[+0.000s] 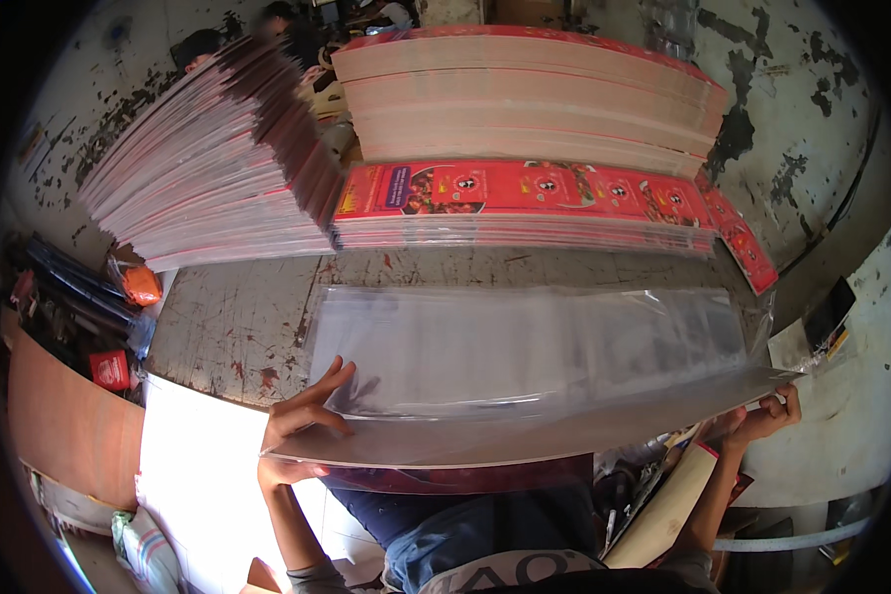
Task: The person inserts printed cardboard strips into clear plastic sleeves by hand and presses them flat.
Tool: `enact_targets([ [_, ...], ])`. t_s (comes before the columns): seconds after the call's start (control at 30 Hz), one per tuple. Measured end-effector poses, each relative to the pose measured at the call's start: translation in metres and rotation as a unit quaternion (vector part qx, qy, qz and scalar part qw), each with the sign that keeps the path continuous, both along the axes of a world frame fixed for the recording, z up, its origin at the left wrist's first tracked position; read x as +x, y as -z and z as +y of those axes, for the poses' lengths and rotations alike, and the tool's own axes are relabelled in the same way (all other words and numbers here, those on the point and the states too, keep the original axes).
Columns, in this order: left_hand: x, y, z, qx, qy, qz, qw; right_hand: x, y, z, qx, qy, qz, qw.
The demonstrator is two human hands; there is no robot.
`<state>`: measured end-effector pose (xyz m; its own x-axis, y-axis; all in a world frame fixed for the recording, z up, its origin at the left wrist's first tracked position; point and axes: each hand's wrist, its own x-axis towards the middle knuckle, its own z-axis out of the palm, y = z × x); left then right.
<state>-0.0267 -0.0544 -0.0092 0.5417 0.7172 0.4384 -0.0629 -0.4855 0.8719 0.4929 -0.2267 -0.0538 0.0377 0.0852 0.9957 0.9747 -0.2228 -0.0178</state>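
Note:
A long, thin grey-brown cardboard sheet (564, 428) spans the table's front edge in front of my body. My left hand (292, 426) grips its left end, with fingers over the top face and part of the hand beneath. My right hand (768, 416) is closed around its right end from below. Just beyond the sheet, clear plastic sleeves (535, 342) lie flat on the table. The sheet overlaps their near part. A dark red strip (465, 479) shows under the sheet's near edge.
Behind the sleeves stand a low stack of red printed boards (525, 193) and a taller stack (535, 104). A high, leaning stack of wrapped boards (218, 168) is at left on the scratched table (228, 322). One red printed strip (738, 238) slants down at right.

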Motion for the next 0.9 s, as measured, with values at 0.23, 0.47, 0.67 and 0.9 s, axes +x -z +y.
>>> enact_targets([
  [0.23,0.000,-0.015,0.011,-0.007,0.031,0.098,0.995,0.004,0.015,-0.018,0.032,0.017,0.082,0.996],
  [0.47,0.003,-0.002,0.005,0.064,-0.039,0.164,0.984,0.000,0.008,-0.031,0.051,0.022,0.050,0.997],
  [0.67,0.010,-0.046,0.029,0.033,-0.222,0.017,0.974,0.004,-0.076,0.036,-0.080,-0.017,-0.019,0.996],
  [0.9,0.096,-0.129,0.150,0.288,-0.413,0.196,0.841,0.055,-0.162,0.216,-0.369,-0.098,0.150,0.912],
])
